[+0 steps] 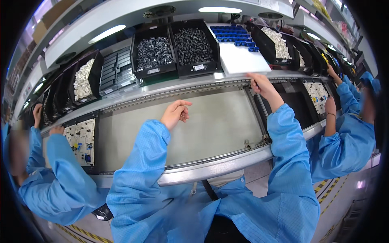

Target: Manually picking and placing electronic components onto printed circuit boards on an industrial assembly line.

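My left hand [176, 113] hovers over the bare middle of the conveyor [206, 129], index finger stretched out and the others loosely curled, with nothing in it. Farther right, my right hand [263, 87] is at the front edge of a white block or tray [241, 60]. Its index finger points at that edge while the other fingers bend in; whether it touches cannot be told. No object shows in this hand. Rows of blue parts [231, 33] sit at the back of the white block.
Black bins of dark small parts [154, 52] and white parts [277, 42] line the back, beside stacked grey parts [117, 69]. Boards with components lie on the conveyor at left [81, 141] and right [317, 95]. Co-workers in blue sleeves [67, 162] work on both sides.
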`<action>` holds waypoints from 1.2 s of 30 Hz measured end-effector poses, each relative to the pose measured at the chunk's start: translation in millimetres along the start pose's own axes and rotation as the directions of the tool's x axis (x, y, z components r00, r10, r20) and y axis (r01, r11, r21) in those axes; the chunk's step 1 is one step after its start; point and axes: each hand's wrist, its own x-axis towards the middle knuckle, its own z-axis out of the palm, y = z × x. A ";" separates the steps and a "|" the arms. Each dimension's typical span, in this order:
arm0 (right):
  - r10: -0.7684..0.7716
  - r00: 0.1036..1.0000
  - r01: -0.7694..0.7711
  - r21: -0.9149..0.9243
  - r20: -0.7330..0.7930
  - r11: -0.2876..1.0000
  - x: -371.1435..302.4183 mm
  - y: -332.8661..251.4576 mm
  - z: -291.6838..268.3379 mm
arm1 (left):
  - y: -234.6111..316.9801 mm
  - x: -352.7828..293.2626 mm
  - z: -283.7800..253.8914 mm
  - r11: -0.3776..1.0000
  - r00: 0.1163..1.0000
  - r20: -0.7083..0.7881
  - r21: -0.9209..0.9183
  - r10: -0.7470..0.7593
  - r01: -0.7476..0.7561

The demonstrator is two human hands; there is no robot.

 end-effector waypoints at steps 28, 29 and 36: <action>-0.152 0.986 0.164 -0.195 0.073 0.967 7.4 -40.7 41.2 | -12.5 -9.5 -5.6 0.999 1.000 -0.008 0.043 -0.007 0.008; -0.154 0.978 0.182 -0.227 0.138 0.957 17.5 -48.9 37.8 | -12.3 -7.8 -5.4 0.998 1.000 0.010 0.063 -0.004 0.003; -0.465 0.879 0.337 -0.823 0.102 0.457 56.9 -65.1 93.2 | -15.9 -8.1 -7.5 0.999 1.000 -0.001 0.035 -0.017 0.017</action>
